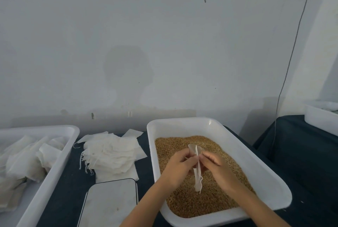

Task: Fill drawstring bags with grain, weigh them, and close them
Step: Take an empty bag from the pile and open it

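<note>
The left hand (pixel 178 167) and right hand (pixel 215 165) each pinch 1 side of an empty drawstring bag (pixel 197 172), hanging long axis vertical, directly above the grain (pixel 192 203) in the tub (pixel 270 186).

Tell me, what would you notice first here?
First, the big white tub of golden grain at the right, with the left hand and right hand pinching a thin empty bag above it. Left of it lies a messy pile of bags, with a flat white scale in front.
</note>
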Motion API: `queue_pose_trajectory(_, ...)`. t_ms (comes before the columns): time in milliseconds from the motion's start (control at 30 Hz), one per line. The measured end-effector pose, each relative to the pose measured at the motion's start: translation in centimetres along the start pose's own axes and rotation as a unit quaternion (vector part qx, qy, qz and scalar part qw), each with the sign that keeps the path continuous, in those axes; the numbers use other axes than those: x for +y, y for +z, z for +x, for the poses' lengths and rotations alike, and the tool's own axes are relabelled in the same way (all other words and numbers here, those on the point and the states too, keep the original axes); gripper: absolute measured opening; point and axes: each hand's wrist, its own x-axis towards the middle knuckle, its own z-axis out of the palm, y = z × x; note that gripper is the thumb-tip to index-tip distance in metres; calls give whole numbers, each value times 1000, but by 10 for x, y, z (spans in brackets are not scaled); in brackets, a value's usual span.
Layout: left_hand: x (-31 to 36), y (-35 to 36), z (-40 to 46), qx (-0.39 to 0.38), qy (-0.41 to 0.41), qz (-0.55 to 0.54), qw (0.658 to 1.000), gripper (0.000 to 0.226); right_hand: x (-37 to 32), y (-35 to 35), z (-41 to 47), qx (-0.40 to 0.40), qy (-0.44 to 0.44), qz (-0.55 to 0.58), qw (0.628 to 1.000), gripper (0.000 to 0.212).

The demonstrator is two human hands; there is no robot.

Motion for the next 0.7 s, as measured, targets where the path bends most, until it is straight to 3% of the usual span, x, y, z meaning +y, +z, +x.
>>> queue_pose_trajectory(333, -2, -2, 0, -7, 53, 35, 998, 15, -7, 1, -2, -6, -4, 26, 1000, 46)
queue_pose_trajectory(467, -5, -2, 2, 9, 40, 67, 997, 15, 0, -1, 2, 9, 9, -8, 1000, 28)
queue_pose_trajectory(600, -9, 1, 0, 96, 45, 197, 975, 19, 10, -2, 4, 47, 47, -105, 992, 23)
queue_pose_trajectory(700, -8, 4, -2, 123, 128, 280, 943, 15, 11, -2, 3, 67, 59, -131, 987, 20)
